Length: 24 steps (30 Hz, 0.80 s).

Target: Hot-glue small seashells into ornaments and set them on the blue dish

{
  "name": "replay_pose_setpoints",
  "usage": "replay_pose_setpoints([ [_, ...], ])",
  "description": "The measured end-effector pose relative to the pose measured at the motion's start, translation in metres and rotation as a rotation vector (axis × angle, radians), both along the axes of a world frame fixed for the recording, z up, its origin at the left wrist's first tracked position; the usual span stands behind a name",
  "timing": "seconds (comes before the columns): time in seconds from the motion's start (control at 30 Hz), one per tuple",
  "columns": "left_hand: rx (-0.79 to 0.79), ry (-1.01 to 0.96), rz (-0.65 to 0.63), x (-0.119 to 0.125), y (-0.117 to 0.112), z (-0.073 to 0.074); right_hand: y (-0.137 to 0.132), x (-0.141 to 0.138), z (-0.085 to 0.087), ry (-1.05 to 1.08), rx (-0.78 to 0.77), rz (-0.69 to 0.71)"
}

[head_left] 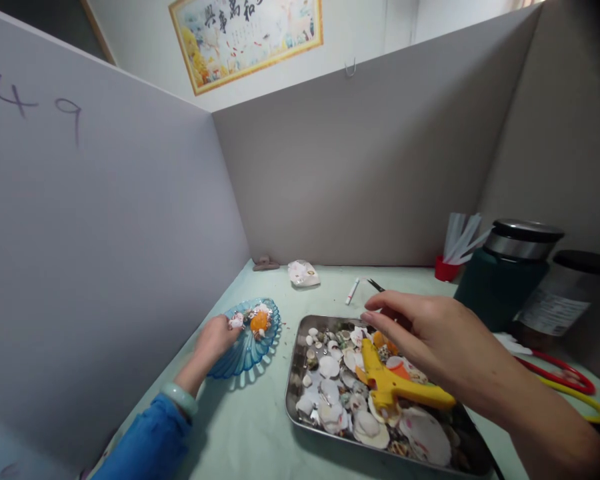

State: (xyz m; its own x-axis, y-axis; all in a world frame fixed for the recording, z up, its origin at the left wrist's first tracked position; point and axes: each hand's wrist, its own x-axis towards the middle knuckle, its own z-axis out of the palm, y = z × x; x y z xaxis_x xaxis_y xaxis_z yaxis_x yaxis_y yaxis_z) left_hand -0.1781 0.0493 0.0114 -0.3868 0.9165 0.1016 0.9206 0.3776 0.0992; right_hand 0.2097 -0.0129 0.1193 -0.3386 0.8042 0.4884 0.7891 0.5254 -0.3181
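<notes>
Many shells (329,367) between both hands (217,341) (425,327)

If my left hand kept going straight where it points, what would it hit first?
Probably the white piece just ahead of your left hand, perhaps touching it; then the orange piece on the blue plate. Depth is unclear.

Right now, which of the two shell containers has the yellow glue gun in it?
The rectangular metal tray; the glue gun lies on its shells. The scalloped blue dish, by the left hand, has none.
</notes>
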Motion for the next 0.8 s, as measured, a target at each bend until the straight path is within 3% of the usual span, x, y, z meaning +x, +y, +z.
replay_pose_setpoints([
  [0.8, 0.017, 0.019, -0.028, -0.0058, 0.0068, -0.0027, 0.0022, -0.0025, -0.002, -0.063, 0.026, 0.041],
])
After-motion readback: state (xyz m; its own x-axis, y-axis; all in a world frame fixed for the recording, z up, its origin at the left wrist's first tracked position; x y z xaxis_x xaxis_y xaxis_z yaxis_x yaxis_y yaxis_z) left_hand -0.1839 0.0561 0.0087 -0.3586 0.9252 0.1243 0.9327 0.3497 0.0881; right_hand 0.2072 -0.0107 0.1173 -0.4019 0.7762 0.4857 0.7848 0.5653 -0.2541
